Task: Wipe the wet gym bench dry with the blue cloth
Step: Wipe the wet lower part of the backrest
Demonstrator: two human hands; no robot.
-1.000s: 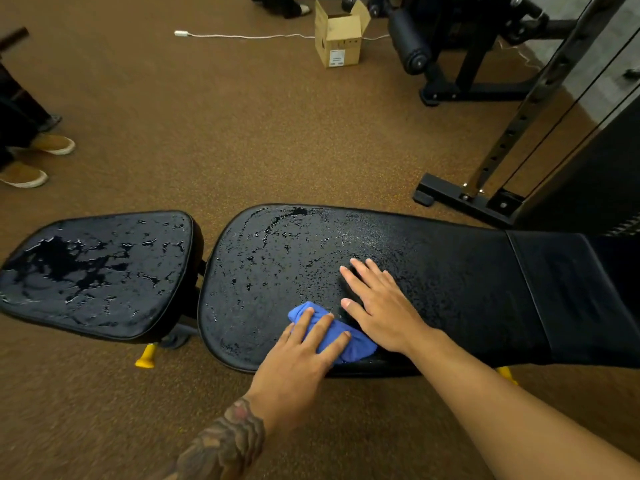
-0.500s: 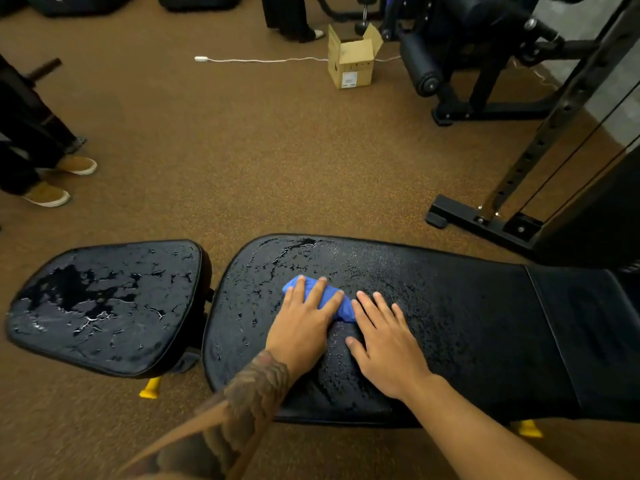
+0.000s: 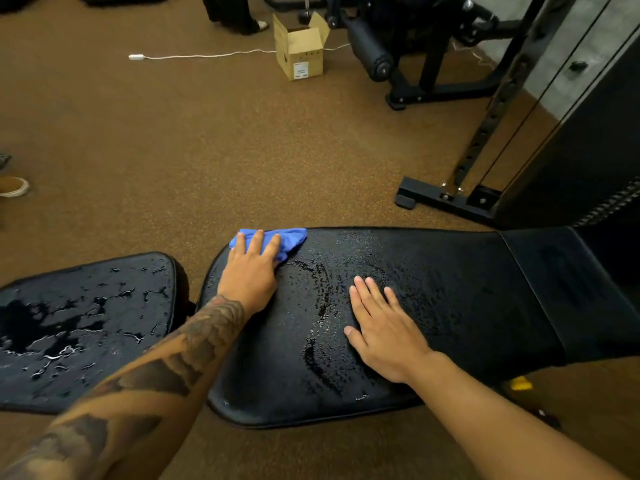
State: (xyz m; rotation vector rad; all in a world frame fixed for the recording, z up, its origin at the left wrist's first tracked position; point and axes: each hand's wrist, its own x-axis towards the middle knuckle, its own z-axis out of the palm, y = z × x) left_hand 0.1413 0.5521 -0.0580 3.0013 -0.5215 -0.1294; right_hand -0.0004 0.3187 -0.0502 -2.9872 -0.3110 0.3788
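Note:
The black gym bench has a long back pad (image 3: 450, 289) and a separate seat pad (image 3: 86, 323) to its left. Both carry water drops and streaks. The blue cloth (image 3: 289, 239) lies at the far left corner of the back pad. My left hand (image 3: 251, 271) presses flat on the cloth with straight fingers. My right hand (image 3: 384, 327) rests flat on the wet middle of the back pad, fingers spread, apart from the cloth.
A black cable machine frame (image 3: 485, 168) stands on the brown floor behind the bench to the right. Farther back are an open cardboard box (image 3: 301, 46), a white cable (image 3: 207, 55) and a padded black machine (image 3: 398, 46). A shoe (image 3: 12, 187) shows at the left edge.
My left hand has pushed the cloth from the near edge of the back pad across to its far left corner. My right hand has stayed flat on the pad.

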